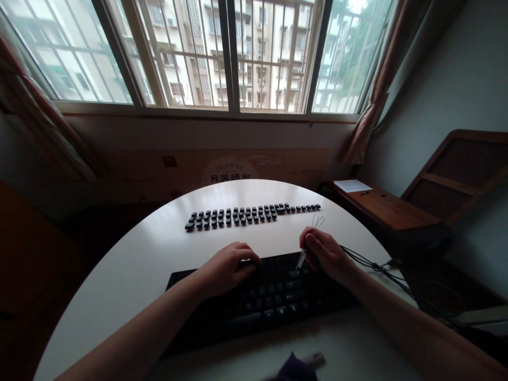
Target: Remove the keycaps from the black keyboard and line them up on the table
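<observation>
A black keyboard (242,324) lies on the white round table, with rows of keys on its right part; its left part is dark and partly covered by my left forearm. My left hand (230,267) is curled over its far edge, thumb and fingers closed around that dark edge. In my right hand (323,250) is a keycap puller (301,258), its thin wire loops pointing up and its lower end touching keys at the keyboard's upper right. Beyond the keyboard, removed black keycaps (241,216) stand in neat rows.
Black cables (377,269) run off the white table (130,270) at the right. A purple cloth-like thing (296,368) and a small metallic piece (316,361) lie at the near edge. A wooden bench (400,206) with paper (352,186) stands at the right.
</observation>
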Motion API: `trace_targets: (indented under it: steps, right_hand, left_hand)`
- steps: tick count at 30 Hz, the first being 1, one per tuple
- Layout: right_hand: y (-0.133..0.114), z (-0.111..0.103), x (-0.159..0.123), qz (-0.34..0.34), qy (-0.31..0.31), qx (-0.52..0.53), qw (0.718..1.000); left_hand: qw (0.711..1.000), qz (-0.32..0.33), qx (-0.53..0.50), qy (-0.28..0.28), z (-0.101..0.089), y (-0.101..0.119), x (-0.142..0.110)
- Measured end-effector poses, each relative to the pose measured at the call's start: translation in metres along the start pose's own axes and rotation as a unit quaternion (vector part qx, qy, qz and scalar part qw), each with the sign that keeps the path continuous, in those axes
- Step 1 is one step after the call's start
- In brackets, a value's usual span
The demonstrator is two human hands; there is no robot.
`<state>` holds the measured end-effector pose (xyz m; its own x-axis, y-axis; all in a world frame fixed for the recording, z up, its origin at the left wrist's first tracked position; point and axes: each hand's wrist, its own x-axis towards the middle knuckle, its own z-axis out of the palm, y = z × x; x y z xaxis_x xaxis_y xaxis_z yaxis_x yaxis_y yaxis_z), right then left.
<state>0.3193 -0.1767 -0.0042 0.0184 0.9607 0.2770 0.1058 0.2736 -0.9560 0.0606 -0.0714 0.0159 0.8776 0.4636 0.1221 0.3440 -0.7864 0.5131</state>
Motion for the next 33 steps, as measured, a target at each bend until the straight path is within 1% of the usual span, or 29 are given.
trace_targets:
  steps: [6,11,16,24,29,33]
  right_hand:
    - [0.000,-0.001,0.000,0.017,0.000,-0.013,1.000]
    - [0.004,0.000,-0.003,0.007,-0.016,-0.051,0.999]
    - [0.005,0.001,-0.006,-0.005,-0.049,-0.087,0.995]
    - [0.001,0.002,-0.005,-0.024,-0.061,-0.142,0.988]
    - [-0.002,0.001,-0.004,-0.028,-0.110,-0.132,0.985]
    - [-0.009,0.003,-0.004,-0.055,-0.152,-0.194,0.968]
  left_hand:
    - [1.000,0.006,-0.005,-0.006,-0.001,0.002,0.001]
    - [1.000,0.011,-0.014,-0.003,-0.001,0.002,0.001]
    - [1.000,0.013,-0.019,-0.002,0.000,0.001,0.001]
    - [1.000,0.018,-0.018,0.000,0.001,-0.001,0.001]
    - [1.000,0.016,-0.022,0.002,0.001,-0.001,0.000]
    - [1.000,0.012,-0.024,0.000,0.000,0.000,0.001]
